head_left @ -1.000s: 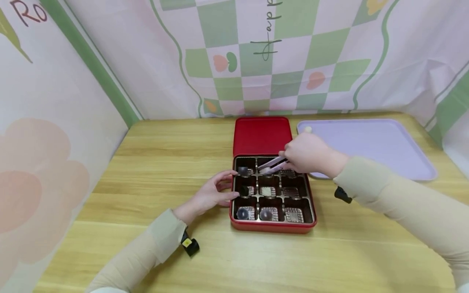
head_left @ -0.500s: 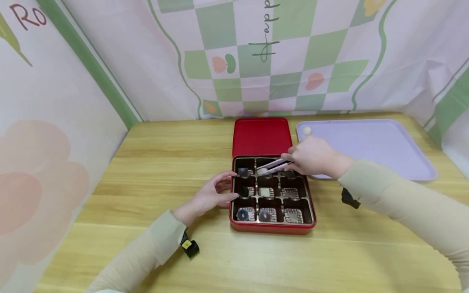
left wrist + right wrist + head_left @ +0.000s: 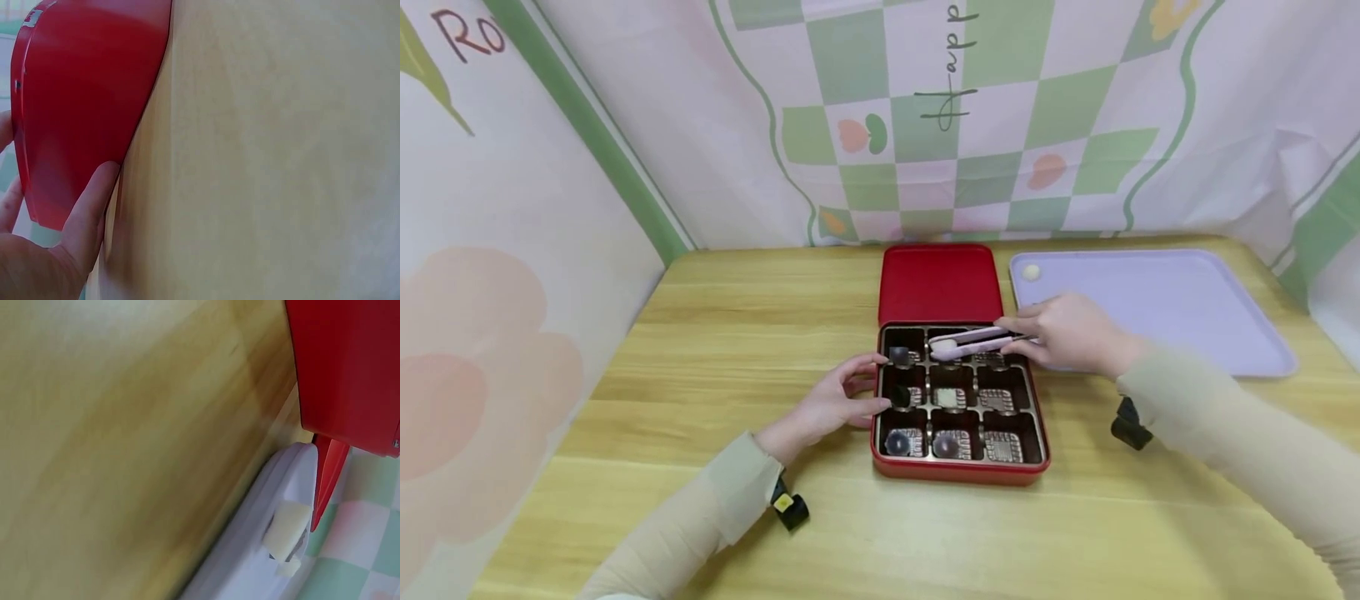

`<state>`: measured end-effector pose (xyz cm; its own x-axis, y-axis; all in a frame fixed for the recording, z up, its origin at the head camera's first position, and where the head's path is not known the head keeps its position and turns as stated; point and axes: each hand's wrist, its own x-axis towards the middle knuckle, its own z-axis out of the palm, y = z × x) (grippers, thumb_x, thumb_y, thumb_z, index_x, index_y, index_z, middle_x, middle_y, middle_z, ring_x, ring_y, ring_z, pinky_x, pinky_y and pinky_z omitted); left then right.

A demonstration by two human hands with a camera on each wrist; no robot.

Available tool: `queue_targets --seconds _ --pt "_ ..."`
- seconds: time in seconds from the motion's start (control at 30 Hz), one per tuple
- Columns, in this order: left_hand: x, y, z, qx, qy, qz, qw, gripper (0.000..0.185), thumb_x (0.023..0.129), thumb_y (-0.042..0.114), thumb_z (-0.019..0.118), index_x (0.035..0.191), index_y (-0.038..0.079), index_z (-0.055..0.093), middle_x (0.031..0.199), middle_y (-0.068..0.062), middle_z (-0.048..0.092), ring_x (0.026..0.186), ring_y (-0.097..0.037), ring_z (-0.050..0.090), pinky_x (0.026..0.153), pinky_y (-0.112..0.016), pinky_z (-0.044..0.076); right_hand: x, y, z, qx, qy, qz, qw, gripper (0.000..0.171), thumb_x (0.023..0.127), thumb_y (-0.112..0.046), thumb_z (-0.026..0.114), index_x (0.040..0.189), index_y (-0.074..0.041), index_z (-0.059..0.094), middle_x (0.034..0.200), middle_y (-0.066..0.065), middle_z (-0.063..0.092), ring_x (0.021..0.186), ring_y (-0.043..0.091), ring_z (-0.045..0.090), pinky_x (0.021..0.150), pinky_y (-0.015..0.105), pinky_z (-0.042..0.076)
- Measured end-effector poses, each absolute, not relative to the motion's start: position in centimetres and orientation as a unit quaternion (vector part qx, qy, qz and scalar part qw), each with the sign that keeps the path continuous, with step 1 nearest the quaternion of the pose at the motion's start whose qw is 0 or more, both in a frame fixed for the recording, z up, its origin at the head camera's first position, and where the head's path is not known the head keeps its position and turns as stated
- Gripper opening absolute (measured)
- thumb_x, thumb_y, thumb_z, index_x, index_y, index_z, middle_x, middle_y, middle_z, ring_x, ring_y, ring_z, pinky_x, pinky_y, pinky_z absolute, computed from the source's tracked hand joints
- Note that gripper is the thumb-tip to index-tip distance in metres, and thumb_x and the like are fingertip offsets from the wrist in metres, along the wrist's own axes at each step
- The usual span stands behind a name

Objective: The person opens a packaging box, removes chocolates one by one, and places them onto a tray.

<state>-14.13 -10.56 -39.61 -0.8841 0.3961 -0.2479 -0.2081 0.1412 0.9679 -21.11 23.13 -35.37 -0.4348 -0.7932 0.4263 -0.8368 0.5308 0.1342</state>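
Observation:
My left hand (image 3: 835, 400) rests against the left side of a red tin box (image 3: 958, 473), its fingertips and thumb at the rim and side wall. My right hand (image 3: 1075, 333) holds pale purple tongs (image 3: 973, 348) over the box's back row. Between the tong tips, in the back middle compartment, sits a white chocolate (image 3: 945, 345); whether the tips grip it cannot be told. A dark square chocolate (image 3: 899, 356) lies at back left, a dark piece (image 3: 898, 395) at middle left, a white square chocolate (image 3: 948, 398) in the centre. Two dark round chocolates (image 3: 946, 445) sit in front.
The red lid (image 3: 940, 283) lies open behind the box. A lilac tray (image 3: 1187, 317) stands at back right, with a white round piece (image 3: 1032, 272) in its corner. In the right wrist view a white block (image 3: 289, 531) is on the tray.
My right hand has moved right and slightly nearer, and the tongs now lie flatter over the back row. The left hand stays at the box's side.

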Motion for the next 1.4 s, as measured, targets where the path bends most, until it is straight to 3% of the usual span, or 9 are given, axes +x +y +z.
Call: queue_targets --seconds 0.13,0.27,0.6,0.93,1.0,1.17,1.27,1.4 --pt "-14.1 -10.5 -39.7 0.07 0.719 0.651 0.233 0.059 0.084 0.0 0.067 0.137 0.015 0.045 0.14 -0.017 0.04 0.126 -0.032 0.042 0.074 -0.037 0.06 -21.0 23.5 -36.0 0.479 -0.839 0.064 0.251 0.062 0.094 -0.059 0.039 0.096 -0.009 0.076 0.085 0.014 0.073 0.064 0.027 0.069 0.048 0.042 0.054" --pt "-14.1 -10.5 -39.7 0.073 0.724 0.647 0.227 0.059 0.084 0.001 0.068 0.137 0.014 0.046 0.139 -0.017 0.04 0.127 -0.032 0.042 0.075 -0.036 0.06 -20.9 24.0 -36.3 0.478 -0.832 0.081 0.27 0.068 0.095 -0.061 0.031 0.095 -0.009 0.076 0.08 0.013 0.073 0.056 0.024 0.066 0.044 0.04 0.052" --pt "-14.2 -10.6 -39.7 0.063 0.724 0.648 0.23 0.061 0.084 -0.001 0.067 0.138 0.015 0.045 0.14 -0.016 0.04 0.127 -0.033 0.042 0.073 -0.037 0.06 -20.0 26.6 -36.5 0.425 -0.844 0.113 0.306 0.072 0.094 -0.064 0.03 0.096 -0.008 0.075 0.07 0.008 0.07 0.043 0.015 0.052 0.038 0.036 0.045" --pt "-14.1 -10.5 -39.7 0.063 0.727 0.645 0.227 0.06 0.084 0.0 0.067 0.138 0.015 0.045 0.14 -0.016 0.04 0.127 -0.033 0.042 0.073 -0.037 0.06 -19.6 32.4 -37.2 0.36 -0.862 0.118 0.335 0.073 0.09 -0.068 0.035 0.095 -0.007 0.075 0.068 0.008 0.068 0.046 0.023 0.056 0.04 0.042 0.044" --pt "-14.1 -10.5 -39.7 0.062 0.726 0.646 0.227 0.06 0.084 0.0 0.067 0.138 0.015 0.045 0.14 -0.016 0.041 0.127 -0.033 0.042 0.073 -0.037 0.06 -19.5 33.7 -37.3 0.345 -0.87 0.123 0.33 0.068 0.089 -0.066 0.044 0.095 -0.006 0.075 0.07 0.008 0.069 0.049 0.025 0.059 0.043 0.045 0.045" --pt "-14.1 -10.5 -39.7 0.061 0.725 0.648 0.227 0.06 0.084 -0.001 0.066 0.138 0.015 0.044 0.14 -0.017 0.04 0.126 -0.032 0.042 0.072 -0.037 0.06 -19.1 36.3 -37.4 0.29 -0.907 0.122 0.281 0.041 0.08 -0.039 0.072 0.099 -0.003 0.074 0.086 0.017 0.072 0.071 0.039 0.066 0.057 0.051 0.049" --pt "-14.2 -10.5 -39.8 0.061 0.724 0.648 0.228 0.061 0.084 -0.001 0.066 0.139 0.015 0.044 0.14 -0.017 0.04 0.126 -0.032 0.042 0.073 -0.037 0.06 -18.9 37.2 -37.3 0.246 -0.932 0.117 0.239 0.035 0.076 -0.026 0.076 0.102 -0.003 0.073 0.093 0.021 0.071 0.079 0.043 0.065 0.066 0.055 0.05" --pt "-14.2 -10.5 -39.8 0.062 0.726 0.646 0.228 0.06 0.085 -0.001 0.066 0.138 0.015 0.044 0.14 -0.016 0.04 0.126 -0.032 0.042 0.073 -0.037 0.06 -18.9 38.2 -37.5 0.213 -0.949 0.113 0.205 0.036 0.076 -0.024 0.076 0.105 -0.004 0.072 0.095 0.024 0.069 0.079 0.046 0.064 0.067 0.06 0.049"
